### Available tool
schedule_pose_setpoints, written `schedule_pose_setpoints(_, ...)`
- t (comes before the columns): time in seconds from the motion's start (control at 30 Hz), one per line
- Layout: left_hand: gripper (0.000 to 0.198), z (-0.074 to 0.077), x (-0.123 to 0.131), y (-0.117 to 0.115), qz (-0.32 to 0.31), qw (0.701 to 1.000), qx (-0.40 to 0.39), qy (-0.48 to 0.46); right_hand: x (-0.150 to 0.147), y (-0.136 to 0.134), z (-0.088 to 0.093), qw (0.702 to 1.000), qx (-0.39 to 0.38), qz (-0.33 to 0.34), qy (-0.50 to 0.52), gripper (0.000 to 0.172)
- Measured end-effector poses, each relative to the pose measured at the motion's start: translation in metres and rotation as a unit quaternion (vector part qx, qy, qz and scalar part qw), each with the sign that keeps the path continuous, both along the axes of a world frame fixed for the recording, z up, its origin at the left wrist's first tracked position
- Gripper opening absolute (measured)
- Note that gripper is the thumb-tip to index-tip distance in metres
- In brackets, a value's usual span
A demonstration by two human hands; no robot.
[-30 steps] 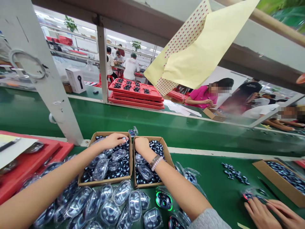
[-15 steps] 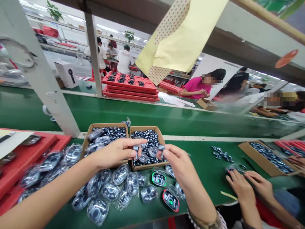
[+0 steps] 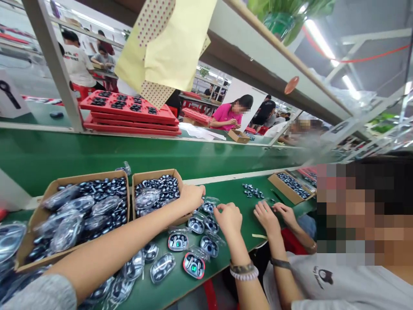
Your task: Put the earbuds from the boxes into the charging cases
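Note:
My left hand (image 3: 192, 196) reaches past the corner of a cardboard box of dark earbuds (image 3: 155, 173), its fingers curled over a small charging case in a clear bag (image 3: 208, 207). What the fingers hold is hidden. My right hand (image 3: 229, 217) hovers beside the same case, fingertips pinched together at its edge. Open charging cases (image 3: 178, 242) with lit indicators lie on the green table just below both hands. A second, larger box of earbuds and bagged cases (image 3: 87, 176) sits to the left.
A co-worker's two hands (image 3: 269, 215) work close to my right, near loose earbuds (image 3: 253, 190) and another earbud box (image 3: 284, 185). Behind runs a green conveyor (image 3: 193, 159) with stacked red trays (image 3: 129, 116). Yellow sheets (image 3: 167, 43) hang overhead. Other people sit beyond.
My hands have left the boxes, each pinching an earbud half a second ago, and moved right to the cases on the table. The view has swung right onto the co-worker.

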State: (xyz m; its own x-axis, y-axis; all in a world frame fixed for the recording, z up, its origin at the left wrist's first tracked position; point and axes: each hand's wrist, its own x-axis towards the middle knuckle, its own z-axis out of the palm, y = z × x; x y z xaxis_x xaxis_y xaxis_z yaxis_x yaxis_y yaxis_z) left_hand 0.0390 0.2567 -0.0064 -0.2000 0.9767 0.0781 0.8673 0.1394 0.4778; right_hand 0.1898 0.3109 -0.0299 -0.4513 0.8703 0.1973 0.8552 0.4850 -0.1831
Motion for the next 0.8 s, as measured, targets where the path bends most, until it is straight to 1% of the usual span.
schedule_pose_setpoints(0.13, 0.020, -0.002, 0.017, 0.023, -0.011, 0.997, -0.042, 0.064, -0.003, 0.017, 0.004, 0.999, 0.012, -0.011, -0.039, 0.028)
schedule_pose_setpoints(0.2, 0.021, -0.005, 0.027, 0.031, -0.012, 0.994, -0.056, 0.088, -0.004, 0.029, 0.004, 0.998, -0.002, -0.013, -0.058, 0.027)
schedule_pose_setpoints(0.33, 0.022, -0.017, 0.041, 0.046, -0.005, 0.990, -0.073, 0.118, -0.014, 0.047, -0.002, 0.994, -0.050, -0.022, -0.095, 0.022)
schedule_pose_setpoints(0.4, 0.023, -0.021, 0.045, 0.049, -0.007, 0.989, -0.078, 0.124, -0.019, 0.051, -0.007, 0.991, -0.067, -0.030, -0.108, 0.021)
schedule_pose_setpoints(0.43, 0.023, -0.021, 0.045, 0.048, -0.010, 0.989, -0.077, 0.125, -0.020, 0.052, -0.008, 0.990, -0.073, -0.033, -0.112, 0.021)
schedule_pose_setpoints(0.5, 0.020, -0.012, 0.043, 0.042, -0.012, 0.990, -0.067, 0.128, -0.020, 0.051, -0.007, 0.990, -0.078, -0.033, -0.112, 0.024)
schedule_pose_setpoints(0.57, 0.017, 0.005, 0.029, 0.028, 0.003, 0.990, -0.049, 0.131, -0.018, 0.048, -0.001, 0.992, -0.074, -0.025, -0.102, 0.028)
schedule_pose_setpoints(0.63, 0.018, 0.027, 0.000, 0.005, 0.043, 0.989, -0.037, 0.137, -0.018, 0.045, 0.009, 0.994, -0.066, -0.003, -0.084, 0.032)
schedule_pose_setpoints(0.7, 0.025, 0.047, -0.045, -0.026, 0.109, 0.983, -0.044, 0.142, -0.026, 0.039, 0.020, 0.995, -0.058, 0.043, -0.063, 0.033)
schedule_pose_setpoints(0.73, 0.028, 0.054, -0.071, -0.045, 0.147, 0.977, -0.057, 0.142, -0.034, 0.036, 0.024, 0.995, -0.053, 0.074, -0.052, 0.033)
schedule_pose_setpoints(0.77, 0.029, 0.057, -0.097, -0.064, 0.184, 0.970, -0.077, 0.139, -0.045, 0.032, 0.027, 0.992, -0.048, 0.109, -0.041, 0.032)
schedule_pose_setpoints(0.8, 0.027, 0.057, -0.122, -0.084, 0.213, 0.963, -0.099, 0.133, -0.058, 0.027, 0.029, 0.988, -0.045, 0.145, -0.033, 0.031)
